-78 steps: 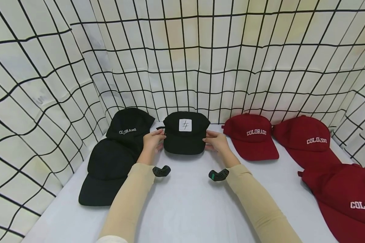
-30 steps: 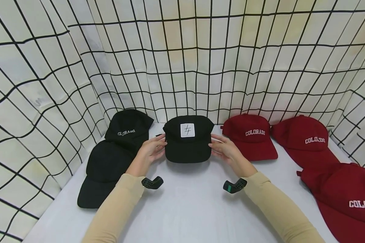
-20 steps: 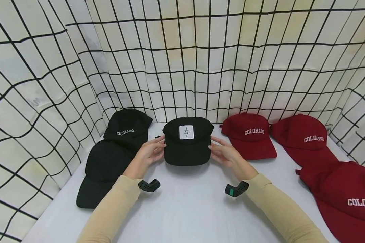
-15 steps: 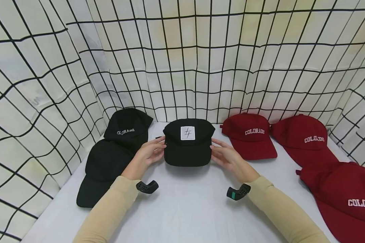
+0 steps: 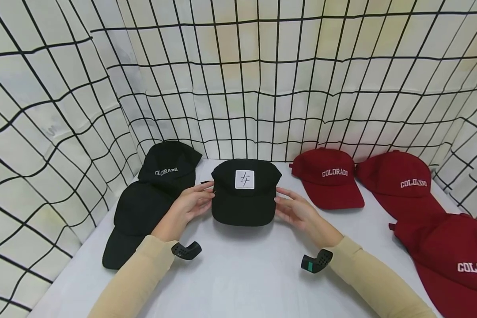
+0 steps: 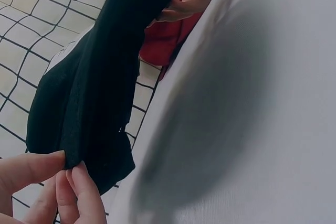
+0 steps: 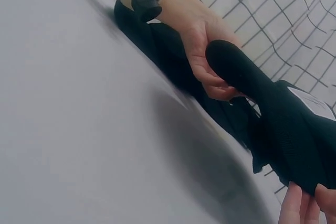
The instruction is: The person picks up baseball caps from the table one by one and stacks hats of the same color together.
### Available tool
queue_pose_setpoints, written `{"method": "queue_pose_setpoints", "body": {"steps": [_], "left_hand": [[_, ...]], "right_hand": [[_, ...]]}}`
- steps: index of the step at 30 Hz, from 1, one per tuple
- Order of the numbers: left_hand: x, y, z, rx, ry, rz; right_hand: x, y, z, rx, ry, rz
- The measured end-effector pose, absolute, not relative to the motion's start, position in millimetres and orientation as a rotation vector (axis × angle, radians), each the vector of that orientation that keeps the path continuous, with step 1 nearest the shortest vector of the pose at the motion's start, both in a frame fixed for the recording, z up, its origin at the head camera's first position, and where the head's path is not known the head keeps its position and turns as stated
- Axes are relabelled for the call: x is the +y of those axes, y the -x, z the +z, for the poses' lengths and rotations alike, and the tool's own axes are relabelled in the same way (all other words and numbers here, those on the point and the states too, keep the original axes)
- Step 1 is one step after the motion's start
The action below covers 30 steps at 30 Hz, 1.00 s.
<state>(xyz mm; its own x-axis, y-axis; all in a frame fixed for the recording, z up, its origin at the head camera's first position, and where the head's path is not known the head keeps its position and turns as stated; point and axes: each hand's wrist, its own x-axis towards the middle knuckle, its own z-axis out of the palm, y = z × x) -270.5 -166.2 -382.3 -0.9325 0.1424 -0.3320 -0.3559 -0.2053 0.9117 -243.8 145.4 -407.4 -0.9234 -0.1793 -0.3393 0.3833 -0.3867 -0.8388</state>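
Note:
A black cap (image 5: pixel 244 207) with a white square patch (image 5: pixel 244 179) bearing a dark printed mark faces me in the middle of the head view. My left hand (image 5: pixel 187 206) pinches its left edge between thumb and fingers. On the opposite edge, the thumb and fingers of my right hand (image 5: pixel 300 213) pinch the fabric. Both wrist views show the cap (image 6: pixel 100 77) raised over the white surface, its shadow below; my right hand (image 7: pixel 307 205) is partly cut off by the right wrist frame. The cap's back is hidden in the head view.
Two black caps overlap at the left, one (image 5: pixel 171 161) lettered COLORADO behind a plain-looking one (image 5: pixel 143 212). Red COLORADO caps stand at the right: one (image 5: pixel 327 176) near the middle, another (image 5: pixel 399 181) beside it, a third (image 5: pixel 449 251) closer. A grid-patterned cloth wall (image 5: pixel 238 79) encloses the white table (image 5: pixel 242 282).
Both hands have brought the patched black cap away from the back wall, toward me, and it looks larger. My hands keep their hold at its sides; the other caps stay put.

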Motion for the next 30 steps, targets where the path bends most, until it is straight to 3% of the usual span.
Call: {"method": "queue_pose_setpoints", "body": {"steps": [30], "left_hand": [[-193,252,-382,1.842,-0.005,2.038]], "right_hand": [[136,211,-408,1.638,-0.208,-2.318]]}}
